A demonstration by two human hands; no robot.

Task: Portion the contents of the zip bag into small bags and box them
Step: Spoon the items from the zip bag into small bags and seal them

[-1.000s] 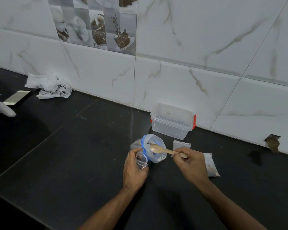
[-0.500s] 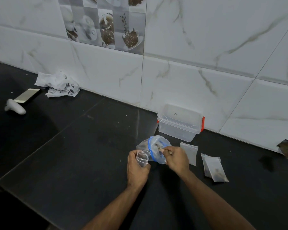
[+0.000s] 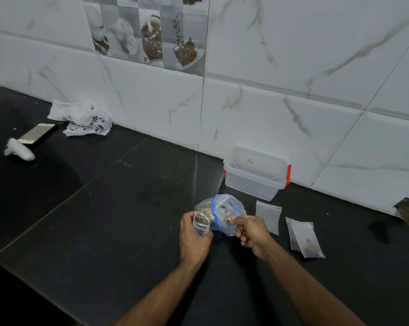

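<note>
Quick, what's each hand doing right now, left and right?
Left hand: closed, holding a small clear bag open.
Right hand: closed, holding a wooden spoon dipped into the zip bag.

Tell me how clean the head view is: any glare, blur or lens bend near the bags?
Head view: dim, even light; the black counter shows a faint reflective streak left of the clear box; wide-angle bend curves the wall tiles; hands sharp, but the zip bag contents are too small and murky to identify.
</note>
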